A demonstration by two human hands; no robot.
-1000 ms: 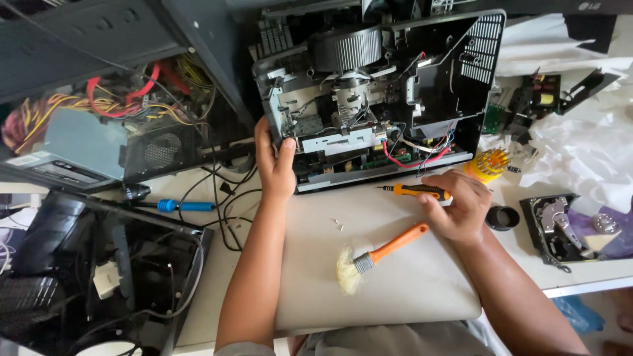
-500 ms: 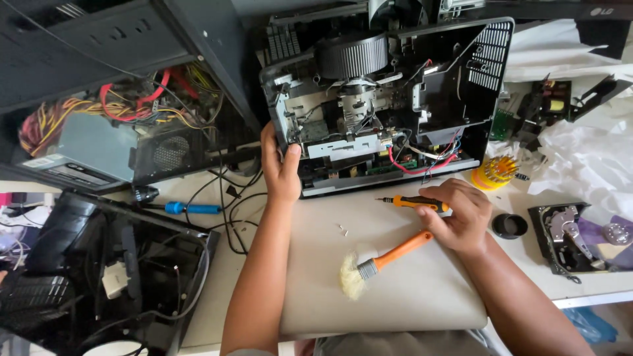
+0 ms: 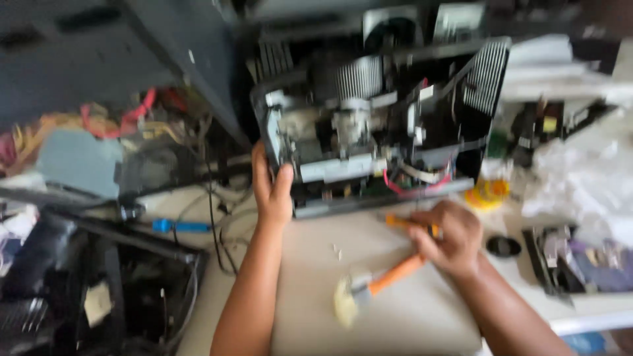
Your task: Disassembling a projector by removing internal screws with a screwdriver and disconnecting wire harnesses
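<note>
Head camera, looking down through heavy motion blur: a person is working on an opened electronic device (image 3: 382, 125), its cover off and its fan, metal brackets and red wiring exposed, standing near the back edge of a pale bench (image 3: 395, 323).

The left hand (image 3: 271, 188) is gripping the device at its front left corner, thumb and fingers closing round the frame edge as if steadying it. The right hand (image 3: 448, 237) is curling shut round the handle of an orange screwdriver (image 3: 402, 222), whose shaft is pointing left along the bench just below the front edge of the device; how tightly it is closed cannot be told through the blur. Just beside that hand, an orange-handled brush (image 3: 379, 285) with pale bristles is lying diagonally on the bench.

By the look of it, the device is rigid and fairly heavy, but fragile inside: loose wires, thin fins and circuit parts are lying open, so the solid outer frame, where the left hand is already resting, appears to be the safest place to take hold. The screwdriver looks light and stiff, best held by its handle.

Around them, a blue-handled tool (image 3: 178, 226) is lying among black cables toward the left edge of the bench, a yellow roll (image 3: 486, 193) is sitting close to the front right corner of the device, and a small dark round cap (image 3: 504, 246) is resting to the right of the right hand.
</note>
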